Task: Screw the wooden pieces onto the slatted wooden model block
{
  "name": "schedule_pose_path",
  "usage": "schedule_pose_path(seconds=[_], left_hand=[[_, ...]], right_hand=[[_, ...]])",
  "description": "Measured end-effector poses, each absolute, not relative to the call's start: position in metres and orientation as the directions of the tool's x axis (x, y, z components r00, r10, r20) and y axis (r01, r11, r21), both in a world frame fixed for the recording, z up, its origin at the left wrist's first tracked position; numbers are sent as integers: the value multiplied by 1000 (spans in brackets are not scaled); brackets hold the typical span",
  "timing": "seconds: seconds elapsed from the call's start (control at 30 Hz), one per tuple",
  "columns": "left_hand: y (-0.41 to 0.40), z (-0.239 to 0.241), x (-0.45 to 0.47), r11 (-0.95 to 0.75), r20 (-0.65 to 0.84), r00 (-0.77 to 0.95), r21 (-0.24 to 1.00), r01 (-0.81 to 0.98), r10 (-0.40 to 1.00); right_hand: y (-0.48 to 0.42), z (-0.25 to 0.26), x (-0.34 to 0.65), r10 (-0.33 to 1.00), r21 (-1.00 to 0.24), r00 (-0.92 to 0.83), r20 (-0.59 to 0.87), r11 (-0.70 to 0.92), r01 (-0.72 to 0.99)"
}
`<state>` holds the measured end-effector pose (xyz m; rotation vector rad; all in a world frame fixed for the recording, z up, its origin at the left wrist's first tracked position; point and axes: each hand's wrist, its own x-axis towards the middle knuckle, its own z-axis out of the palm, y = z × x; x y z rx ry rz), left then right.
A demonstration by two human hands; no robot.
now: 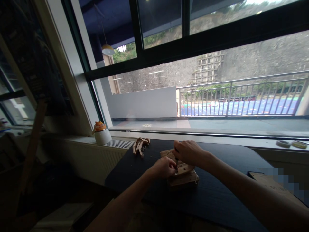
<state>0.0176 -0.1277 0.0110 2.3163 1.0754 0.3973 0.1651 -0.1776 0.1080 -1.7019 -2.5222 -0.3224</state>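
My right hand (189, 152) is closed around the top of a dark screwdriver (177, 163), which stands nearly upright. Its tip points down at a light wooden piece with holes (185, 169). Close beside the tip, the fingers of my left hand (164, 167) are pinched together at the wood's edge. What they hold, if anything, is too small to make out. Under and in front of this piece lies a second wooden block (183, 181). Both rest on the dark table (222, 153). A slatted wooden part (166, 154) shows behind my hands.
Several curved wooden pieces (138, 146) lie at the table's back left, with small dark screws (143, 149) among them. A pot with an orange figure (102, 133) stands on the sill. Tape rolls (283, 144) are at right. A cardboard-coloured flat item (267, 182) lies at the right edge.
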Motion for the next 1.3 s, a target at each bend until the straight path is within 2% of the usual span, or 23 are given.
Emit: schedule_pose_path(seconds=[0.33, 0.6, 0.9, 1.17, 1.3], left_hand=[[-130, 14, 18, -525, 22, 639, 593, 611, 769], [-133, 18, 18, -533, 28, 636, 574, 621, 771], [-134, 18, 18, -526, 26, 634, 585, 617, 773], [-131, 13, 18, -520, 36, 626, 595, 613, 779], [-130, 12, 18, -531, 48, 633, 596, 603, 773]], right_hand=[[-180, 123, 175, 835, 103, -533, 137, 523, 846], [-180, 117, 165, 865, 141, -477, 155, 458, 878], [-184, 123, 164, 823, 145, -559, 106, 543, 827], [-178, 120, 158, 876, 200, -475, 89, 451, 870], [-181, 123, 156, 871, 205, -480, 102, 454, 867]])
